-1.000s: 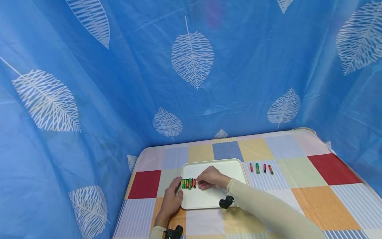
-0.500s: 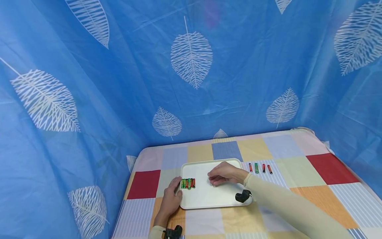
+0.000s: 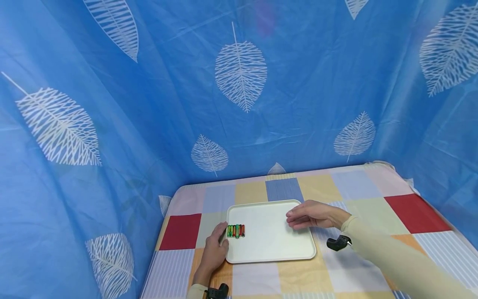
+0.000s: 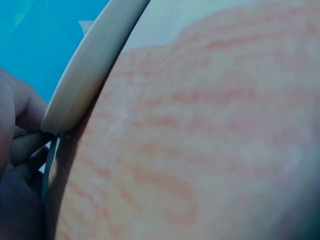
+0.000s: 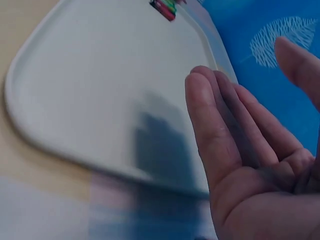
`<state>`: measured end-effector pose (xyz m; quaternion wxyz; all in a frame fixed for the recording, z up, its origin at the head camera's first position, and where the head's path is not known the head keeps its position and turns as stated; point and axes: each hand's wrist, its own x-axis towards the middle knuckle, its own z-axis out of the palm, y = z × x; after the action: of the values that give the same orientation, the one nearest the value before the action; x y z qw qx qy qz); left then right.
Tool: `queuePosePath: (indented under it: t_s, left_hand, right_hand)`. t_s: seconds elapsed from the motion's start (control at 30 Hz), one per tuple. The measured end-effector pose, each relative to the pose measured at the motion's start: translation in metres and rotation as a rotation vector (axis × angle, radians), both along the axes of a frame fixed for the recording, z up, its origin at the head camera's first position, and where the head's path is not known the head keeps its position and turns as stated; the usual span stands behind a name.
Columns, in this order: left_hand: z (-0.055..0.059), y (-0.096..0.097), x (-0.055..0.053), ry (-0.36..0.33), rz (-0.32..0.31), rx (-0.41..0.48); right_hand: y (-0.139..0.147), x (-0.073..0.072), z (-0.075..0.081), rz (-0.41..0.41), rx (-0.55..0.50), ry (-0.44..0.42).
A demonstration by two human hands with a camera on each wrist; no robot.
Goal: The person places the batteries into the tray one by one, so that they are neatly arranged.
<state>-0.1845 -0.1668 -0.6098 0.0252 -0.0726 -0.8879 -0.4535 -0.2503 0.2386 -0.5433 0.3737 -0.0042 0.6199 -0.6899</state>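
A white tray [image 3: 270,245] lies on the patchwork tablecloth. Several green and red batteries [image 3: 237,231] form a side-by-side row at its left end; the right wrist view catches part of that row of batteries [image 5: 164,9] at the top. My left hand [image 3: 215,250] grips the tray's left rim; the left wrist view has thumb and curled fingers at the tray's edge [image 4: 82,75]. Over the right end of the tray hovers my right hand [image 3: 315,214], palm bare and fingers extended, casting a shadow below. The batteries beyond the tray's right side are hidden behind this hand.
The tablecloth [image 3: 367,211] stretches right of the tray and toward the back. A blue curtain [image 3: 291,104] with white leaf prints closes off the back and the sides. A black wrist camera [image 3: 337,243] sticks out under the right sleeve.
My right hand has moved right from beside the battery row to the tray's right end, covering the loose batteries there. The left hand and the battery row stay in place.
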Motion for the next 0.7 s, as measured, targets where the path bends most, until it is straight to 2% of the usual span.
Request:
queuePosePath:
  t_s: [0.13,0.47,0.7]
  left_hand:
    - [0.001,0.0,0.001,0.003,0.0,-0.005]
    - [0.0,0.0,0.002,0.006,0.003,-0.013]
    - [0.001,0.0,0.002,0.007,0.003,-0.01]
  right_hand:
    - [0.026,0.004,0.005,0.018,-0.008,0.0]
    - [0.098,0.011,0.015,0.004,-0.017,0.033]
    - [0.14,0.015,0.016,-0.039,-0.028,0.0]
